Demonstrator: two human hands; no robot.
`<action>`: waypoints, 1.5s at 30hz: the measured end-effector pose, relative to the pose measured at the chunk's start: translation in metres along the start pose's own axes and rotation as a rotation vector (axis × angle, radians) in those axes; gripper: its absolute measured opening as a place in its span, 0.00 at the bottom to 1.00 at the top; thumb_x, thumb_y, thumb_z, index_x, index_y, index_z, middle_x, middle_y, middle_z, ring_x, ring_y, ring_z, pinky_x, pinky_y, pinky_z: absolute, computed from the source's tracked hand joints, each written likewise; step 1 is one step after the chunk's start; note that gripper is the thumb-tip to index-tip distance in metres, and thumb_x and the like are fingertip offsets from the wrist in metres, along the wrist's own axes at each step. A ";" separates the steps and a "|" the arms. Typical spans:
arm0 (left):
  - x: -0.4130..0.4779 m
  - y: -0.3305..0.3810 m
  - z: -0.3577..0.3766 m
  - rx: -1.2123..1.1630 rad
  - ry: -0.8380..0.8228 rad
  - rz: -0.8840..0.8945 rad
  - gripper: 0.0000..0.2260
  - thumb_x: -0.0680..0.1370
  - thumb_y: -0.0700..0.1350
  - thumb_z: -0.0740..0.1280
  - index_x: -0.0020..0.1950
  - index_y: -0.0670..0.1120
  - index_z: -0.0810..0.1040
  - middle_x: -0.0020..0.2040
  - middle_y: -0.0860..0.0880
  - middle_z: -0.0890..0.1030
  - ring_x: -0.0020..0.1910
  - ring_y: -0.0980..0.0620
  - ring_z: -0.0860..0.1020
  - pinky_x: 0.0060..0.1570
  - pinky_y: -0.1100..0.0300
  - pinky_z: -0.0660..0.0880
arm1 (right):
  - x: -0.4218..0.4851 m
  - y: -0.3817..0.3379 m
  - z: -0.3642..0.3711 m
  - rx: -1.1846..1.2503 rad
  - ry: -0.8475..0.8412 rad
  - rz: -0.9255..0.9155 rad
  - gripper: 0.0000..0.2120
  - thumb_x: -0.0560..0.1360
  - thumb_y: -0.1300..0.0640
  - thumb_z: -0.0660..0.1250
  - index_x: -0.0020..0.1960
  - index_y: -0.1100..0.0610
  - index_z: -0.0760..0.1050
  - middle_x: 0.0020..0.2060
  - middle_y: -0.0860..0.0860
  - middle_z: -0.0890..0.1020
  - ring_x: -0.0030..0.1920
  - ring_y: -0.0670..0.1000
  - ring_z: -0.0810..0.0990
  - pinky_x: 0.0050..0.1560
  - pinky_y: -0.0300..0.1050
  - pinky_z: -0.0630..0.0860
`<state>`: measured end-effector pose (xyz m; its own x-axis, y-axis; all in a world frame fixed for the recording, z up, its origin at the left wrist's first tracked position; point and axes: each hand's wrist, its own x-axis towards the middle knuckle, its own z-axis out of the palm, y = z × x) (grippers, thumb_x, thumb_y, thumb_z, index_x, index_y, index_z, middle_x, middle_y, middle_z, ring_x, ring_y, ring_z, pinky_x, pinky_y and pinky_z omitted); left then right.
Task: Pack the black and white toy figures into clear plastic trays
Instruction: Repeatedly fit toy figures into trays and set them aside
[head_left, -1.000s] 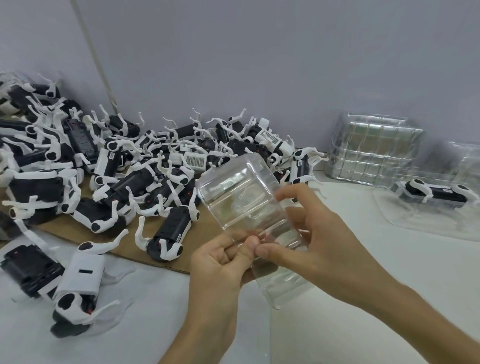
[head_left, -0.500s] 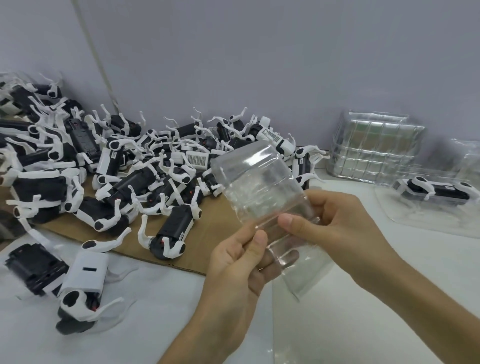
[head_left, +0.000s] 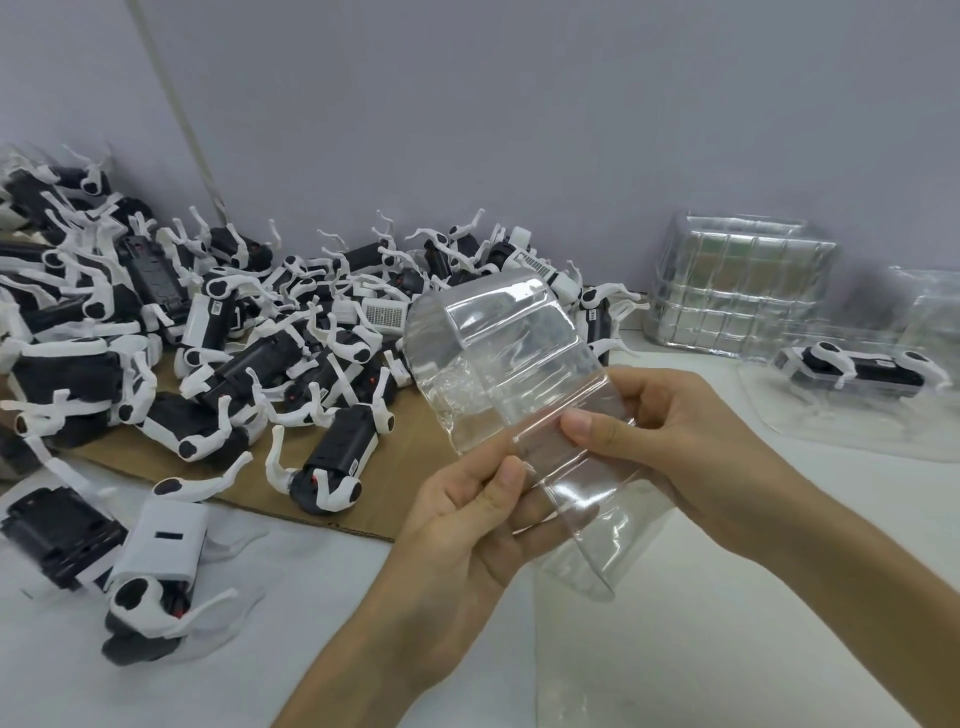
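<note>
Both hands hold a clear plastic tray (head_left: 514, 358) up in the middle of the view, tilted with its far end raised. My left hand (head_left: 467, 525) grips its near lower edge, thumb on top. My right hand (head_left: 660, 431) pinches the tray's right side between thumb and fingers. A big heap of black and white toy figures (head_left: 218, 332) lies on brown cardboard (head_left: 415, 457) to the left. One figure (head_left: 332, 457) lies alone at the heap's near edge. Another figure (head_left: 862, 371) sits in a clear tray (head_left: 810, 431) at the right.
A stack of clear trays (head_left: 737, 291) stands against the grey wall at the back right. Two more figures (head_left: 150, 571) lie on the white table at the near left. A flat clear plastic piece (head_left: 571, 670) lies on the table under my hands.
The tray has risen and shifted right with both hands. My right hand's grip has slid along its right side, and my left thumb now lies on the near edge.
</note>
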<state>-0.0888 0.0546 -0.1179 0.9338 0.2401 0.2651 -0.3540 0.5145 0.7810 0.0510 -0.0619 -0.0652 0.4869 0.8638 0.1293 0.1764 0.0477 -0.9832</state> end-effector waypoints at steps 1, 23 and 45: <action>0.000 0.000 0.000 -0.005 -0.011 -0.003 0.16 0.82 0.45 0.63 0.69 0.44 0.76 0.65 0.42 0.79 0.64 0.46 0.78 0.61 0.54 0.76 | 0.000 0.000 -0.001 0.004 -0.010 0.003 0.17 0.67 0.46 0.76 0.51 0.56 0.84 0.48 0.63 0.85 0.52 0.70 0.81 0.57 0.71 0.76; -0.003 -0.005 0.000 0.057 -0.080 -0.008 0.17 0.82 0.45 0.62 0.71 0.43 0.74 0.62 0.45 0.81 0.63 0.48 0.79 0.62 0.52 0.76 | 0.000 -0.001 -0.009 0.175 -0.238 0.062 0.17 0.71 0.53 0.74 0.56 0.60 0.81 0.53 0.60 0.85 0.52 0.59 0.85 0.49 0.45 0.81; -0.004 -0.006 -0.002 0.382 0.095 0.187 0.16 0.81 0.44 0.62 0.68 0.50 0.78 0.56 0.42 0.84 0.58 0.42 0.82 0.55 0.50 0.80 | -0.010 -0.002 0.015 -0.319 0.094 -0.271 0.39 0.61 0.49 0.77 0.69 0.41 0.65 0.49 0.43 0.81 0.46 0.48 0.85 0.44 0.44 0.82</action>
<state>-0.0904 0.0518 -0.1247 0.8405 0.3838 0.3824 -0.4553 0.1179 0.8825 0.0336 -0.0631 -0.0668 0.4601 0.7913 0.4028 0.5570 0.0961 -0.8250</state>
